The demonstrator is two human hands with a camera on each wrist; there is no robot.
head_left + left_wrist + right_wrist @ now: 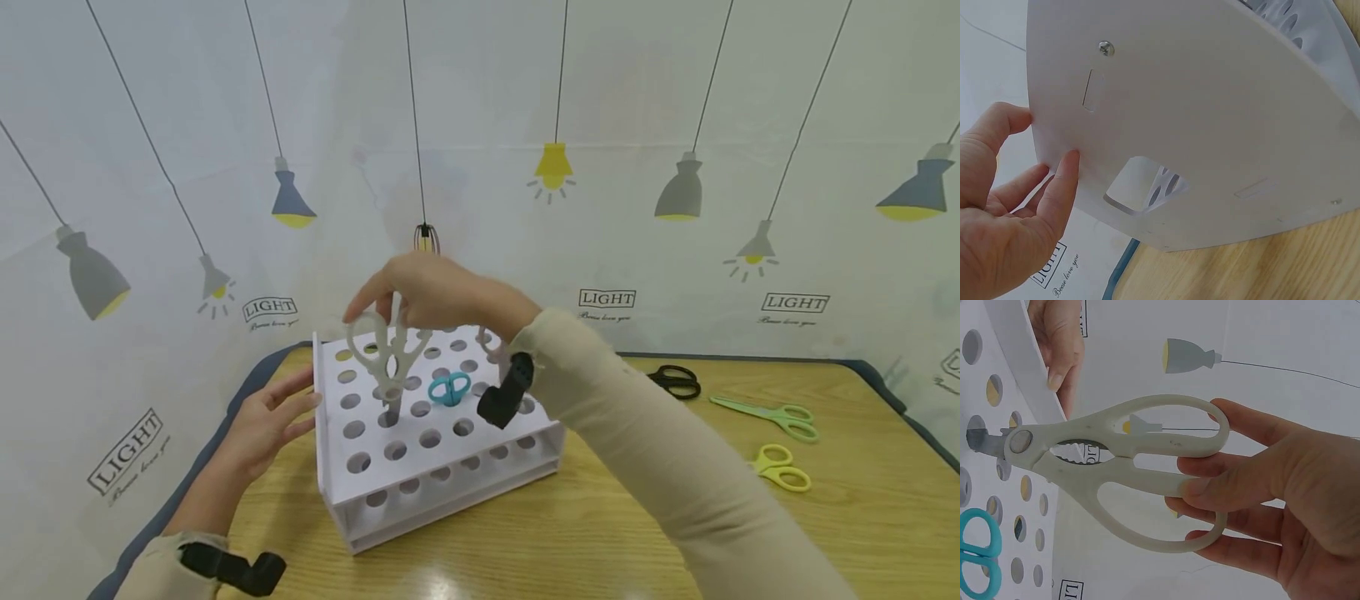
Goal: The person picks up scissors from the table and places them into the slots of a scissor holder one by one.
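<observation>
My right hand holds the off-white kitchen scissors by their handles, the thumb on one handle and fingers at the loops. The scissors point down, with their blade tips in a hole of the white rack. With extended fingers, my left hand touches the rack's left side panel near its edge. Small teal scissors stand in another hole, handles up. A pale pink handle loop shows at the rack's back, partly hidden behind my right wrist.
On the wooden table, right of the rack, lie black scissors, green scissors and yellow scissors. My right sleeve partly covers the yellow pair. A lamp-patterned sheet hangs behind.
</observation>
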